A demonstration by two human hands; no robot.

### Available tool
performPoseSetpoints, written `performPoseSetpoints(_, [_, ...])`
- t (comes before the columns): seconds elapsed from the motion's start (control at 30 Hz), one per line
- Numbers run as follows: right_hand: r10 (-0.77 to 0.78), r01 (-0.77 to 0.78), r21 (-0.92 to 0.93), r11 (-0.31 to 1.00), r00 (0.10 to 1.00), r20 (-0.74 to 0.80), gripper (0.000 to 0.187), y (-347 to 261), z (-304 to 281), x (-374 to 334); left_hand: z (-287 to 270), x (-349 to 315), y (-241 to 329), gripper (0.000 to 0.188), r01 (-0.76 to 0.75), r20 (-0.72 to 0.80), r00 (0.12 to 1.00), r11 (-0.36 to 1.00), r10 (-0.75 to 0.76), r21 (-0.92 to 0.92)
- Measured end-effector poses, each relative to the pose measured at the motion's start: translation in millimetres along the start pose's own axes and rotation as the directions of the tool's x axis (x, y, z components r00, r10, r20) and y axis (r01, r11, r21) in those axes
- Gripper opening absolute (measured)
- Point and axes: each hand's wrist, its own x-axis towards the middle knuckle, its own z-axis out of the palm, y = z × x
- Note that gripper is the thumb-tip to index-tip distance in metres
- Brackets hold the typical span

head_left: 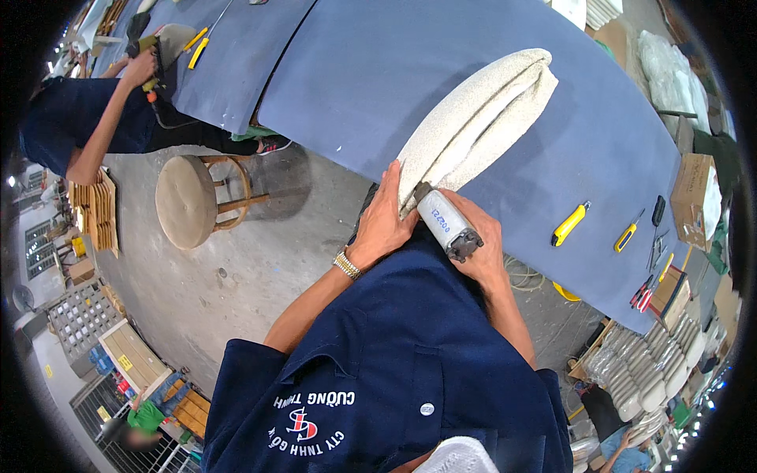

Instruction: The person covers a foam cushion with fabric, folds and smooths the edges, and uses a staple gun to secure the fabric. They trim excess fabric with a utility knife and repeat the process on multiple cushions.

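A long cream upholstered cushion (pixel 461 106) lies on the blue-grey worktable, its near end at the table's edge. A folded seam or gap runs along its length and shows a paler inside. My left hand (pixel 386 217) grips the near end from the left, thumb and fingers against the fabric. In my right hand (pixel 482 236) is a grey staple gun (pixel 446 218), its dark nose touching or very close to the fabric beside my left fingers. Most of my right fingers are hidden behind the tool, but they are wrapped round it.
On the worktable (pixel 347 94), to the right, lie a yellow utility knife (pixel 569 224), another cutter (pixel 628 230) and red-handled pliers (pixel 643 296). A round padded stool (pixel 186 202) stands on the floor at left. A co-worker (pixel 87 118) holds a tool at the far left. A cardboard box (pixel 692 201) stands at right.
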Motion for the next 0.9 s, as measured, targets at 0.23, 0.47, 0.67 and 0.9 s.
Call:
performPoseSetpoints(0.23, [0.002,-0.002,-0.004,1.0,0.999,0.05,0.051,-12.7,-8.9,7.2,-15.5,-0.1,18.5,0.095,0.032,0.015,0.999,0.999,-0.032,0.036])
performPoseSetpoints(0.47, [0.195,-0.198,0.008,0.98,0.971,0.136,0.049,-29.7,-12.8,21.6,-14.1,7.8,18.1,0.097,-0.037,-0.036,0.999,0.996,0.04,0.075])
performPoseSetpoints(0.67, [0.147,-0.146,-0.016,0.989,0.982,0.117,0.049,-26.7,-12.0,21.4,-18.7,8.0,20.2,0.098,-0.02,-0.049,0.999,0.999,0.022,0.036])
performPoseSetpoints(0.9, [0.081,-0.061,-0.103,0.993,0.975,0.207,0.055,-33.5,-16.0,9.2,-22.3,-3.5,16.8,0.098,-0.049,-0.039,0.998,0.997,0.051,0.058])
